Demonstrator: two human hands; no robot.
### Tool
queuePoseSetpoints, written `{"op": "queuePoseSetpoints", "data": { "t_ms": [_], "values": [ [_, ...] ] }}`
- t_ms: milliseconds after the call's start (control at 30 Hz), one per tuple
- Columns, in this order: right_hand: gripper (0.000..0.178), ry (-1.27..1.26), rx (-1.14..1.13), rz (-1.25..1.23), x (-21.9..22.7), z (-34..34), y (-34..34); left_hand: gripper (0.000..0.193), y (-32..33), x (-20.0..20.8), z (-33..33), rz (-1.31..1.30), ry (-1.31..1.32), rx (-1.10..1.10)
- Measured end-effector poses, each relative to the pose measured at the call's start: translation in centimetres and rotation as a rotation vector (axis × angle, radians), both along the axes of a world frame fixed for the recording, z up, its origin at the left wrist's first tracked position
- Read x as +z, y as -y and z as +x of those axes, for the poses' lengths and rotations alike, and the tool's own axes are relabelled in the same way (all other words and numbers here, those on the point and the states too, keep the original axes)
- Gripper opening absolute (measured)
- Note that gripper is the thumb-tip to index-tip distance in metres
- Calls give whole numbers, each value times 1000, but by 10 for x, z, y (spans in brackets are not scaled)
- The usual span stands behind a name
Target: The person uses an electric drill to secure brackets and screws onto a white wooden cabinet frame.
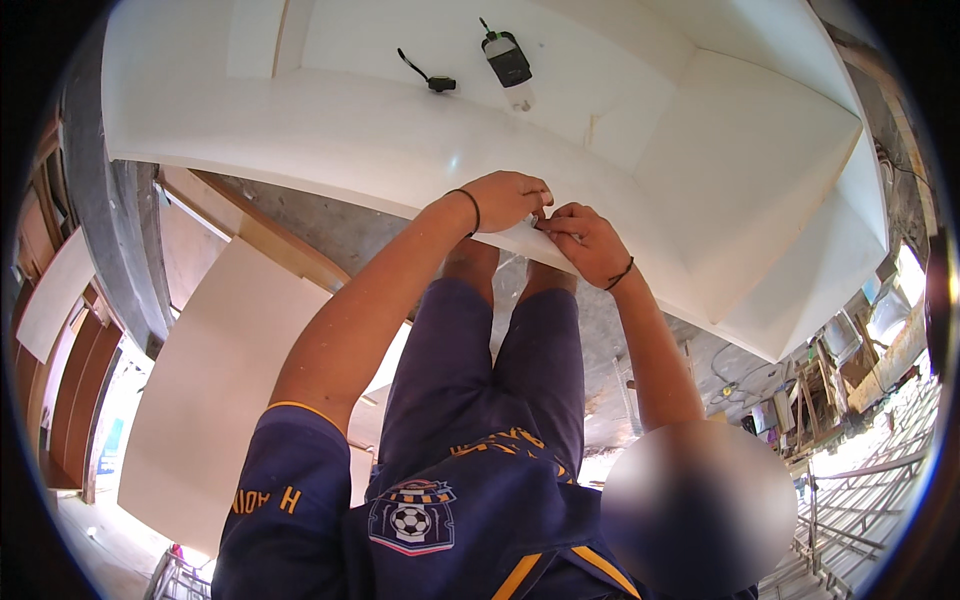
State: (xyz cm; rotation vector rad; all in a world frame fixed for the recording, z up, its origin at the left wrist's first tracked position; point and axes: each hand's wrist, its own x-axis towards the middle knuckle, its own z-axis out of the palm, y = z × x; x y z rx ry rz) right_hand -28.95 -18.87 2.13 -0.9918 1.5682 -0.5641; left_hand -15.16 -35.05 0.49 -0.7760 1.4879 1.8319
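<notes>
My left hand [503,201] and my right hand [590,241] meet over the near edge of a large white panelled cabinet [400,130]. Fingers of both are bent and pinched together. Between the fingertips is a small pale and dark piece, mostly hidden, too small to name. Each wrist has a thin black band. Farther off on the white surface lie a black device with green trim and a pale end [508,64] and a small black object with a thin strap [440,84].
On the right, a white box-like compartment [750,170] rises from the cabinet. A large pale board [215,390] leans at the left, near wooden shelves [75,420]. Scrap wood and clutter [820,400] lie at the right over grey floor [620,330].
</notes>
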Motion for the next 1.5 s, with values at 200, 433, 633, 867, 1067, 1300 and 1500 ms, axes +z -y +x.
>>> {"op": "queuePoseSetpoints", "data": {
  "t_ms": [200,433,633,867,1067,1300,1500],
  "values": [
    [24,-214,143,-53,14,3,3,33,5,9,-3,-89,-34,-100],
    [28,-34,37,37,10,0,-8,34,4,0,-3,88,11,22],
    [39,-125,142,213,30,0,-7,34,5,-7,-8,96,-7,-35],
    [40,-224,175,222,41,3,-4,33,3,-1,-9,59,-73,-85],
    [41,-240,133,222,40,14,3,32,6,-5,-6,188,-8,1],
    [28,-167,-204,67,15,4,-2,36,5,2,-7,207,-24,-53],
    [24,-231,-336,-1,23,9,18,41,11,12,-7,133,-17,-72]
  ]
}}
